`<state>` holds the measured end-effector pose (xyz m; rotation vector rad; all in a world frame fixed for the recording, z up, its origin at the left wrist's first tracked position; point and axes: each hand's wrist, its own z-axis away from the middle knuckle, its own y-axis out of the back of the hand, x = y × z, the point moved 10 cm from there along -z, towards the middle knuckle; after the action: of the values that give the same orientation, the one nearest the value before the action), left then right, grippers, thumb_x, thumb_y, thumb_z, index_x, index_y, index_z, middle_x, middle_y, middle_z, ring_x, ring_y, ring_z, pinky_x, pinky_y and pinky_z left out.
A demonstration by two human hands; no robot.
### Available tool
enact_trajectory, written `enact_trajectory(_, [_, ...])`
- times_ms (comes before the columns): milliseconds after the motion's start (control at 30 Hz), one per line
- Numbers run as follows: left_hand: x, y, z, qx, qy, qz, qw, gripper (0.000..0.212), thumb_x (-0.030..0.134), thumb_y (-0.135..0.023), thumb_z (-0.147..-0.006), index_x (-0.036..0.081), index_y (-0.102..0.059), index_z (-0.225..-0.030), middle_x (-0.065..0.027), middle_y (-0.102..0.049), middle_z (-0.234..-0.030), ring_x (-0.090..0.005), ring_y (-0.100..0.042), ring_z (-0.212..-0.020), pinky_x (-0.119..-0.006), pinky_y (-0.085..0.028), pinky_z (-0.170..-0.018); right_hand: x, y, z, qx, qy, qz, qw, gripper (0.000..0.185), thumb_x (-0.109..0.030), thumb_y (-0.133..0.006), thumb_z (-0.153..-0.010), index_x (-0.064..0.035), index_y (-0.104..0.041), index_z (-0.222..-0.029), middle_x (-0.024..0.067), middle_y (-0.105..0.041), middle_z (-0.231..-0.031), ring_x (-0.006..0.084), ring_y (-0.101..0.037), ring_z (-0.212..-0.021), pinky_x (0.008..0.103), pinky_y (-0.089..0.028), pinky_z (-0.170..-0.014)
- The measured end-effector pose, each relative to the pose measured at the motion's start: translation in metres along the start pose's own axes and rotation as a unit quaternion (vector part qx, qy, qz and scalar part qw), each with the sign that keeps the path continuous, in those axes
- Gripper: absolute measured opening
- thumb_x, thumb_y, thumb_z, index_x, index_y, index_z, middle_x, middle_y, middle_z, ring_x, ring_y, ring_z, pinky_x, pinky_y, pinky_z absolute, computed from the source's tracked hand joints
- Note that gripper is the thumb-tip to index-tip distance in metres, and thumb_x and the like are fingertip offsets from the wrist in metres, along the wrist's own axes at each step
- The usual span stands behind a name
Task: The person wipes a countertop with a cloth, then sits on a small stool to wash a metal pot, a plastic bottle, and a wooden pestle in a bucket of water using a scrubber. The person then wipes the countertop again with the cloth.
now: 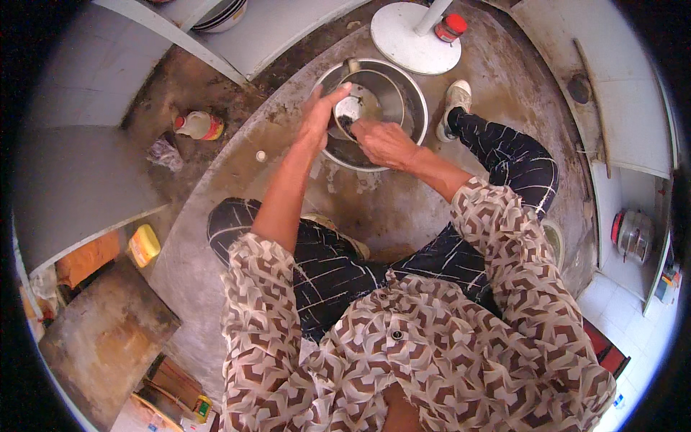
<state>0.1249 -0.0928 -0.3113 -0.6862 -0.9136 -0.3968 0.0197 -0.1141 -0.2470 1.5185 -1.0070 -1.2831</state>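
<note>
In front of me a wide metal basin (422,121) rests on the worn floor between my feet. Tilted inside it is a smaller metal pot (397,89), with a pale handle (353,66) at its far rim. My left hand (318,116) grips the pot's left side, thumb over the rim. My right hand (384,142) reaches into the pot with curled fingers, pressing a small dark wad (345,121), perhaps a scrubber, near the wall. Wet film and dark bits (359,101) show on the pot's inside. The fingertips of my right hand are partly hidden.
Beyond the basin stands a round white pedestal base (394,40), with a red-lidded jar (451,28) on it. Leftward are a red-capped plastic bottle (200,126), a crumpled plastic bag (166,153), a white cap (261,156) and a yellow container (143,245). A wooden stick (593,102) leans at right.
</note>
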Motion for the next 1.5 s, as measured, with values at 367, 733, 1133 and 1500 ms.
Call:
enact_trajectory(367, [0.024,0.009,0.023,0.043,-0.152,0.116,0.981,0.071,0.036,-0.069,-0.078,0.0,-0.036,-0.129,-0.0146,-0.049,-0.117,-0.0236,-0.053,-0.104,-0.035,-0.044,-0.087,0.01,0.024,-0.048,0.141,-0.142,-0.373,0.906,0.063,-0.01,-0.056,-0.076,-0.0006,-0.035,-0.135,0.0225,-0.052,-0.12,0.0314,-0.053,-0.109,0.0348,-0.041,-0.091])
enact_trajectory(733, [0.038,0.002,0.029,0.077,-0.194,-0.042,0.977,0.063,0.031,-0.067,-0.08,0.006,-0.044,-0.133,-0.0116,-0.047,-0.133,-0.0211,-0.043,-0.121,-0.03,-0.031,-0.101,0.02,0.003,-0.037,-0.128,0.082,0.257,0.954,0.013,-0.018,-0.059,-0.075,-0.0154,-0.071,-0.08,0.0034,-0.061,-0.1,0.0192,-0.054,-0.098,0.036,-0.042,-0.071])
enact_trajectory(1133, [0.039,-0.002,0.022,0.081,-0.215,0.083,0.97,0.052,0.023,-0.06,-0.086,0.006,-0.044,-0.132,-0.0114,-0.049,-0.129,-0.0213,-0.046,-0.116,-0.032,-0.034,-0.1,0.067,-0.02,-0.069,0.026,-0.324,-0.367,0.872,0.027,-0.01,-0.05,-0.081,0.0003,-0.062,-0.103,0.02,-0.062,-0.094,0.0292,-0.061,-0.087,0.038,-0.05,-0.081])
enact_trajectory(1500, [0.041,-0.002,0.026,0.069,-0.191,0.127,0.971,0.05,0.025,-0.058,-0.088,0.007,-0.045,-0.133,-0.0106,-0.049,-0.13,-0.0202,-0.045,-0.117,-0.031,-0.034,-0.098,0.041,-0.009,-0.054,-0.183,-0.118,-0.062,0.974,0.03,-0.002,-0.058,-0.075,-0.0084,-0.067,-0.102,0.0099,-0.066,-0.1,0.0277,-0.061,-0.093,0.0394,-0.046,-0.081])
